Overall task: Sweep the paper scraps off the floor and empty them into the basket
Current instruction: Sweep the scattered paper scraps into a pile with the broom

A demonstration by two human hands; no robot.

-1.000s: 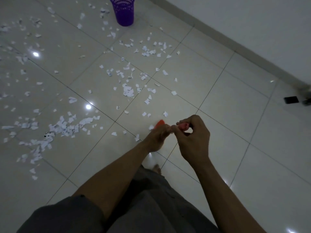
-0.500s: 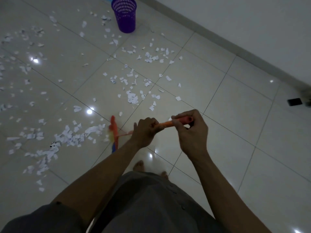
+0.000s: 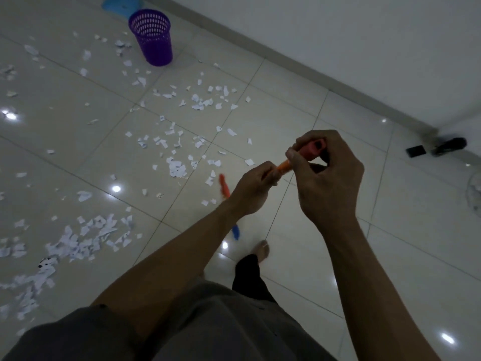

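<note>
Hands both closed round orange broom handle (image 3: pixel 311 150): right hand (image 3: pixel 326 178) at top, left hand (image 3: pixel 253 190) below

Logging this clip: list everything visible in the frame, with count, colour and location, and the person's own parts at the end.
basket: one, purple, upright on the floor, top left.
dustpan: one, blue, behind the basket, partly cut off.
paper scraps: many, white, scattered across the left and centre tiles.
broom: one, orange handle, head blurred below the hands.
dark objects: two, black, by the right wall; too blurred to identify.
floor: glossy light tiles.
left hand: gripping the handle lower down.
right hand: gripping the handle's top end.
foot: one, bare.
</note>
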